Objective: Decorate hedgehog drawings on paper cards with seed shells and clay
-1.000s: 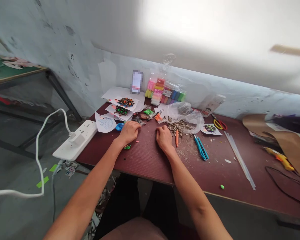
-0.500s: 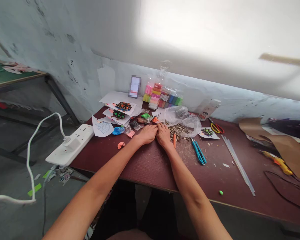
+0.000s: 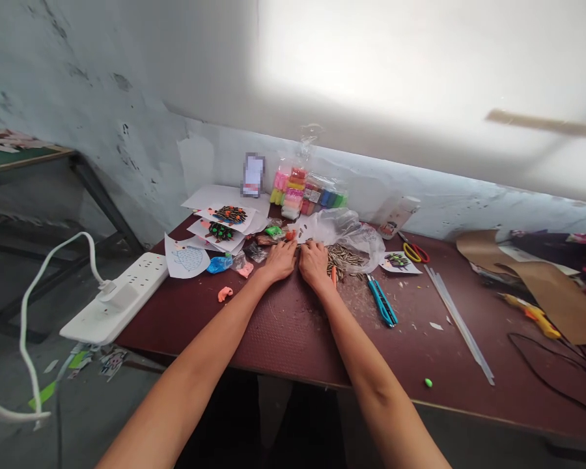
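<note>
Through the head camera I have my left hand (image 3: 280, 260) and right hand (image 3: 314, 262) close together but apart on the table (image 3: 283, 345), knuckles up and fingers bent down towards its back edge; the fingertips are hidden, so I cannot tell whether either one grips anything. I judge the step in hand to be handling the white paper (image 3: 312, 229) just beyond my fingers, where a few dark seeds lie. The main heap of sunflower seeds (image 3: 344, 259) sits right beside my right hand, partly under a clear plastic bag (image 3: 368, 246). The next move, I think, calls for low, light fingers, because the bag crowds the paper's right side and an orange marker (image 3: 333, 276) lies close to my right wrist. Further towards the table's right end are a utility knife (image 3: 381, 301) and scissors (image 3: 414, 252); towards its left edge, pink clay (image 3: 224, 294), bagged blue clay (image 3: 219, 263) and a hedgehog drawing (image 3: 188, 258) limit how far my left hand can sweep
</note>
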Available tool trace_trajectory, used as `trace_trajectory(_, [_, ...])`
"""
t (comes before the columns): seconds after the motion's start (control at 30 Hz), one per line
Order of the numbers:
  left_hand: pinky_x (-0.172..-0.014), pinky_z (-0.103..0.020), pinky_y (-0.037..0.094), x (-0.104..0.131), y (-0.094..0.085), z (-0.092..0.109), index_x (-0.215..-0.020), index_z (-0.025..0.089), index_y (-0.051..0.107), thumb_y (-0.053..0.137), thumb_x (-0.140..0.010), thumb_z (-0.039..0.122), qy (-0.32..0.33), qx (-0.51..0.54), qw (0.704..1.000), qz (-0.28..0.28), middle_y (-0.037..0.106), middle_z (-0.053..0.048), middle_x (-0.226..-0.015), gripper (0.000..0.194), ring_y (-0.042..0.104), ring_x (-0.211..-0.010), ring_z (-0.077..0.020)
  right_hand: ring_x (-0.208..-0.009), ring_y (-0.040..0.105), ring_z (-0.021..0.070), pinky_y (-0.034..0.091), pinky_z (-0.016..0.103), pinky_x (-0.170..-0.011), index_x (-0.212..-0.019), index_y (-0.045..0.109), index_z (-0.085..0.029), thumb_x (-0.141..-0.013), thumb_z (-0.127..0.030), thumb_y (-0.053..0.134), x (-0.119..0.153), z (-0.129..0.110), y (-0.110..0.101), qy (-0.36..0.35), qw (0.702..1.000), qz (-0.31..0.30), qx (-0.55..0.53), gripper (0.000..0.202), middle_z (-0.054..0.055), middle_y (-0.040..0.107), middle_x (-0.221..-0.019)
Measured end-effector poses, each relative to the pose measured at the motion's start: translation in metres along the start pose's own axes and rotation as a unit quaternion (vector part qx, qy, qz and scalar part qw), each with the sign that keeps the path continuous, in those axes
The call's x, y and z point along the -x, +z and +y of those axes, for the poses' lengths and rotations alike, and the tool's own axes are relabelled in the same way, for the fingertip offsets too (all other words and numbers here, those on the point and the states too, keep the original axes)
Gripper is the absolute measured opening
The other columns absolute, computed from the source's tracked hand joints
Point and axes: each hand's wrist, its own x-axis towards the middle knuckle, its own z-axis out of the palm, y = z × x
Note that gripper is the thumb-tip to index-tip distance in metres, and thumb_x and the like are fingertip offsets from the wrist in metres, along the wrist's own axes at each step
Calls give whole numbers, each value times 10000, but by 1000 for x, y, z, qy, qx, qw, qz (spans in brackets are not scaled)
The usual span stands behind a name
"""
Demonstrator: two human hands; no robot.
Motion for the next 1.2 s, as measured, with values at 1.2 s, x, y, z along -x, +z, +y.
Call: trace_trajectory(1.2, [-1172, -456, 435, -4, 11, -6, -1269, 132, 707, 521, -834, 32, -24, 149, 984, 92, 637, -168, -1416, 483, 592, -1317, -292, -683, 569, 183, 427, 290, -711, -732, 643, -187, -919, -368, 448, -26, 30, -7, 113, 869, 229, -424, 326, 53, 691, -733])
